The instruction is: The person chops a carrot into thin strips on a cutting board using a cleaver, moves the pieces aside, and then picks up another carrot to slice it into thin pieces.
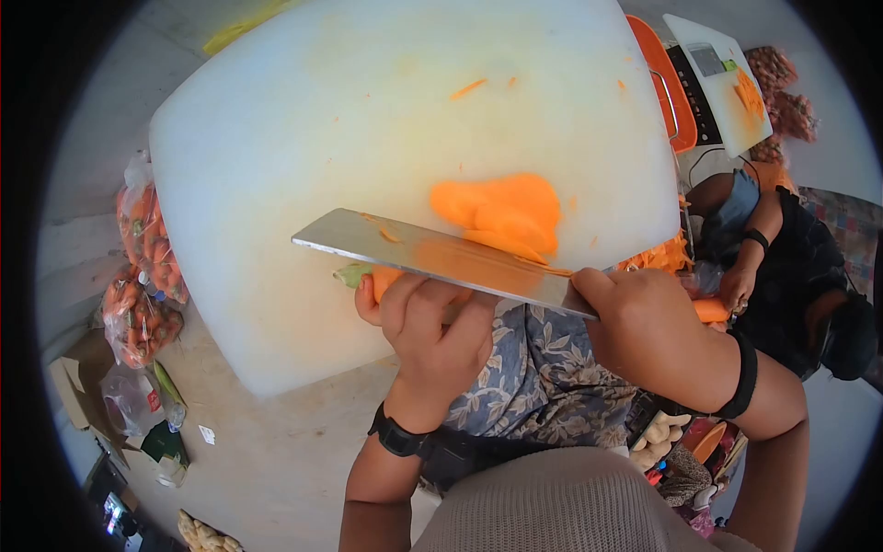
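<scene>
1. Orange carrot [382,281] lies near the lower edge of the white plastic cutting board [368,110], its green stem end pointing away from your right hand and most of its length hidden by your fingers and the blade.
2. Your left hand [434,336] is closed around that carrot, fingers curled over it and bunched beside the blade, with a black watch [397,432] on the wrist.
3. Your right hand [648,317] is wrapped tight at the handle end of the cleaver [441,258]; the handle itself is covered. A black band [741,375] circles that wrist.
4. The cleaver slants across the board's lower part, its broad face smeared orange, between your left hand and a pile of thin carrot slices [501,207].
5. Bagged carrots [145,248] sit to the left of the board in view.
6. At the right of the view, a co-worker [791,267] has a hand [739,287] at another carrot [710,310], below a second cutting board [722,87] bearing orange shreds [749,94].
</scene>
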The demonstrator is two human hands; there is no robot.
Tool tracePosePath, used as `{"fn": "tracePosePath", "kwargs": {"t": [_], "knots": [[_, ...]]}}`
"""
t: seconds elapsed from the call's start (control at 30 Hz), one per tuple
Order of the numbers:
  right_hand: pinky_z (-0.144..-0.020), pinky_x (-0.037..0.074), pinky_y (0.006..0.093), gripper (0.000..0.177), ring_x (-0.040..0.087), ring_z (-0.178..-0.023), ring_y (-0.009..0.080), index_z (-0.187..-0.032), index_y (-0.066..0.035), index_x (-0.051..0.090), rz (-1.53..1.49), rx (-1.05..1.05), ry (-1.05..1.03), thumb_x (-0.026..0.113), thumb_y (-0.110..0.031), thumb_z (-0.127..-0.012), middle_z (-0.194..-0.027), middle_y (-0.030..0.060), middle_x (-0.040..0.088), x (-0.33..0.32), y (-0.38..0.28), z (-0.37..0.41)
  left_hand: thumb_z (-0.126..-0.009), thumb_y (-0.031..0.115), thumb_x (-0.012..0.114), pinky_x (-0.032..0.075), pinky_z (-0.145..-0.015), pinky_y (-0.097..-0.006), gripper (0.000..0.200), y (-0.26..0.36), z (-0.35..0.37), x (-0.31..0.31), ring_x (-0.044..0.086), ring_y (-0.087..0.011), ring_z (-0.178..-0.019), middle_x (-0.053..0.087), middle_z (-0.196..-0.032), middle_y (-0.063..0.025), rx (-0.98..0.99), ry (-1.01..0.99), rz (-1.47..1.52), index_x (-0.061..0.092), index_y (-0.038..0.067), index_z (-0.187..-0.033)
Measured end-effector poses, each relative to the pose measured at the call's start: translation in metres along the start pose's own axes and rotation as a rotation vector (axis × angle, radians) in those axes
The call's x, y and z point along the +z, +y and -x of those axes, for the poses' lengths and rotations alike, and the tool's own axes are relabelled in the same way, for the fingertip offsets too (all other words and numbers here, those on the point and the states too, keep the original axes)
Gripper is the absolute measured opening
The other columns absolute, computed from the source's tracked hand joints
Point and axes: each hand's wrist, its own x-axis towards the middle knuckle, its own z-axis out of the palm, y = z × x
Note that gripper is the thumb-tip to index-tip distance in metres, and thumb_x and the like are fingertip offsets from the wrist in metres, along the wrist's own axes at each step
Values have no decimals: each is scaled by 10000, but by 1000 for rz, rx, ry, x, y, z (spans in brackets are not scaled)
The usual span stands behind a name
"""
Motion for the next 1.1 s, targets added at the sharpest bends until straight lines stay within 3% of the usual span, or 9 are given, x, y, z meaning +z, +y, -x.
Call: {"fn": "tracePosePath", "kwargs": {"t": [0.37, 0.47, 0.77, 0.87, 1.1], "knots": [[-596, 527, 436, 131, 654, -642, 364, -831, 12, 609, -4, 10, 91, 621, -19, -704, -665, 186, 635, 20, 1, -24, -734, 150, 764, 240, -1010, -472, 162, -2, -11, 1, 515, -212, -1000, 541, -982, -5, 73, 49, -26, 686, 128, -875], [-541, 486, 458, 101, 613, -570, 375, -843, 8, 594, 12, -57, 158, 618, -69, -782, -613, 189, 603, 31, 4, -24, -725, 152, 768, 251, -989, -468, 181, -4, -7, 3, 516, -215, -991, 542, -983, -8, 76, 56, -8, 684, 123, -882], [-552, 510, 427, 70, 644, -603, 337, -796, -9, 587, 34, -55, 189, 595, -64, -754, -641, 171, 626, 14, -3, 7, -702, 130, 764, 269, -975, -485, 208, -6, -6, 3, 505, -229, -1010, 535, -976, -27, 78, 71, -3, 678, 106, -890], [-539, 506, 411, 73, 637, -579, 317, -808, -16, 577, 14, -77, 192, 589, -61, -752, -629, 157, 617, 4, -2, 25, -728, 116, 732, 226, -1015, -527, 153, -6, -6, 4, 482, -273, -1078, 568, -1052, -31, 27, 10, 24, 689, 135, -873], [-467, 476, 368, 178, 591, -507, 257, -876, -13, 568, 43, -74, 152, 621, -62, -714, -604, 94, 570, -5, -4, 45, -680, 69, 702, 240, -1002, -546, 278, -8, 3, 3, 485, -335, -1131, 589, -1140, -77, 25, 1, 23, 704, 138, -949]]}}
